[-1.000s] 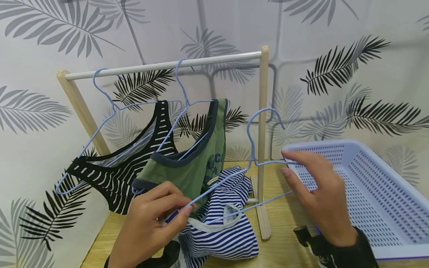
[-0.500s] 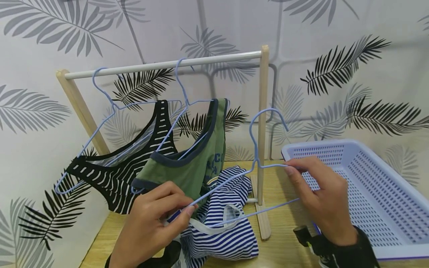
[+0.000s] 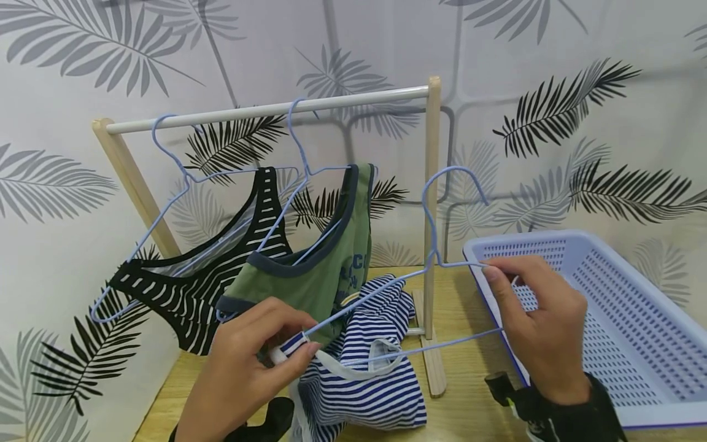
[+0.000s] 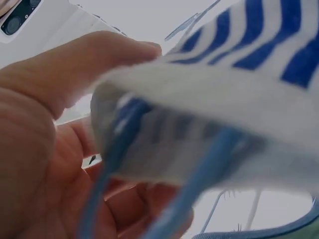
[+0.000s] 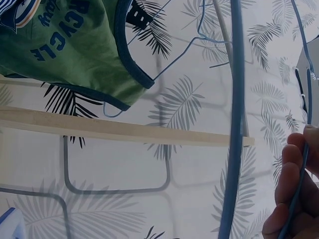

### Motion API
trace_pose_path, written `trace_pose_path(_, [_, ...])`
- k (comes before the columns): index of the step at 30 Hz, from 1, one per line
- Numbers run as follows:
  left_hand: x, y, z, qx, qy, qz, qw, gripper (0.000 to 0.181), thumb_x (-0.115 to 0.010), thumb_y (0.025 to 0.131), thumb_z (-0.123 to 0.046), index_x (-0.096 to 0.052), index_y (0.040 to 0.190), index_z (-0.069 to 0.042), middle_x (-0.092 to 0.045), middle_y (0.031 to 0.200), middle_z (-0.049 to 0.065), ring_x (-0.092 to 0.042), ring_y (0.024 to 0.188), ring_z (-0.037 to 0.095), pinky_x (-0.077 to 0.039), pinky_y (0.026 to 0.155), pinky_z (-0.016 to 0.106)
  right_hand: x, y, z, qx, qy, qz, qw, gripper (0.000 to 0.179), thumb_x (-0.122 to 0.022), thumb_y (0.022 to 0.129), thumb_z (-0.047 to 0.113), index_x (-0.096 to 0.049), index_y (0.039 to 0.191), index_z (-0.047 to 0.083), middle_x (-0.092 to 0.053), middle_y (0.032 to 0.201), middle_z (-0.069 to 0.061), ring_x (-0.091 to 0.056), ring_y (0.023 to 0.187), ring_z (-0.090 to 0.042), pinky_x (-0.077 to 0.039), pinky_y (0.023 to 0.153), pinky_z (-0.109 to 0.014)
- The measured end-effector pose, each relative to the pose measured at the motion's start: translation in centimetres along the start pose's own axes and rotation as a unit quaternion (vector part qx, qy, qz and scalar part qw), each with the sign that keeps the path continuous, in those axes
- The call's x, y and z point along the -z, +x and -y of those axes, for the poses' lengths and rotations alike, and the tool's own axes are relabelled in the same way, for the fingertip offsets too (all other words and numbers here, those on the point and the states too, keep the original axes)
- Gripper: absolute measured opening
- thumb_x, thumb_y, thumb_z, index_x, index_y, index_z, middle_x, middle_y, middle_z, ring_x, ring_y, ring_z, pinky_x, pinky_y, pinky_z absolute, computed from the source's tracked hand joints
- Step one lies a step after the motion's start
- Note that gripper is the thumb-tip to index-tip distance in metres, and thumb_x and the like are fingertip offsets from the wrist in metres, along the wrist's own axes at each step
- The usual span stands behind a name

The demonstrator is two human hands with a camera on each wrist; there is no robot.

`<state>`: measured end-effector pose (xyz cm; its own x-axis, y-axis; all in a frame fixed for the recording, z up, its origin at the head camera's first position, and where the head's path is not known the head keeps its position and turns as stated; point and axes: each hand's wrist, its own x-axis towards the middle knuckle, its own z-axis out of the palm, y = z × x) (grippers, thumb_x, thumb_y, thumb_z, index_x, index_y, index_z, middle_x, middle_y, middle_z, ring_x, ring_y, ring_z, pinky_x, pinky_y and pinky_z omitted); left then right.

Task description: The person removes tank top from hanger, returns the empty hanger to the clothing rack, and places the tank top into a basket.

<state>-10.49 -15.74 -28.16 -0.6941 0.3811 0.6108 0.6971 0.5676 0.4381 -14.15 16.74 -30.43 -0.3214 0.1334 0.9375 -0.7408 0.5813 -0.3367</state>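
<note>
A light-blue wire hanger (image 3: 432, 233) stands tilted between my hands, its hook upward. My right hand (image 3: 541, 325) pinches its right shoulder between thumb and forefinger. My left hand (image 3: 251, 365) pinches a blue-and-white striped garment (image 3: 370, 393) at a white-edged strap, around the hanger's left end. In the left wrist view, the hanger wires (image 4: 212, 157) run into the opening under the white trim (image 4: 219, 92), with my thumb on the cloth's edge. The garment's lower part lies bunched on the table. In the right wrist view, a hanger wire (image 5: 234, 124) crosses close to the camera.
A wooden rack with a white rail (image 3: 265, 110) stands behind. On it hang a black striped top (image 3: 221, 282) and a green tank top (image 3: 309, 285), each on a blue hanger. A lilac perforated basket (image 3: 624, 319) sits at the right on the wooden table (image 3: 458, 405).
My right fingers, apart a second ago, have closed on the hanger's right shoulder. The hanger has shifted right and its hook slightly up. More of the striped strap shows at my left fingertips.
</note>
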Motion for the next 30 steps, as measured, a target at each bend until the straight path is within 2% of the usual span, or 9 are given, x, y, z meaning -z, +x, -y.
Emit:
trace_pose_path(4, [0.4,-0.1,0.2,0.016,0.032,-0.024,0.9991,0.023,-0.078,0.081,-0.011,-0.067,0.097,-0.022,-0.059,0.09,-0.015,-0.053,0.075,0.002,-0.049,0.063,0.021,0.1,0.2,0.2,-0.01,-0.012,-0.009,0.9998,0.012,-0.069,0.087,0.004,-0.07,0.088,-0.008,-0.067,0.081,-0.018,-0.053,0.08,0.0,-0.04,0.076,-0.016])
trace_pose_path(8, [0.6,-0.2,0.2,0.025,0.056,-0.051,0.9968,0.021,-0.077,0.081,-0.007,-0.068,0.094,-0.022,-0.06,0.089,-0.015,-0.052,0.074,0.002,-0.047,0.062,0.019,0.2,0.1,0.0,-0.023,-0.024,-0.007,0.9994,0.01,-0.068,0.086,0.001,-0.069,0.089,-0.009,-0.067,0.083,-0.018,-0.052,0.082,0.001,-0.04,0.076,-0.016])
trace_pose_path(18, [0.9,-0.2,0.5,0.007,0.032,-0.105,0.9939,0.019,-0.075,0.08,0.001,-0.071,0.09,-0.016,-0.063,0.087,-0.009,-0.052,0.071,0.004,-0.043,0.062,0.016,0.3,-0.1,-0.4,-0.036,-0.034,-0.009,0.9987,0.009,-0.068,0.085,-0.001,-0.07,0.091,-0.008,-0.067,0.084,-0.018,-0.051,0.08,0.001,-0.039,0.076,-0.017])
trace_pose_path(30, [2.2,-1.0,1.2,0.04,0.088,-0.152,0.9837,0.02,-0.076,0.079,0.003,-0.07,0.088,-0.014,-0.063,0.086,-0.007,-0.052,0.073,0.004,-0.043,0.066,0.013,0.9,0.5,0.1,-0.073,-0.044,-0.039,0.9956,0.011,-0.065,0.087,-0.004,-0.068,0.093,-0.012,-0.063,0.082,-0.017,-0.049,0.079,0.001,-0.037,0.074,-0.019])
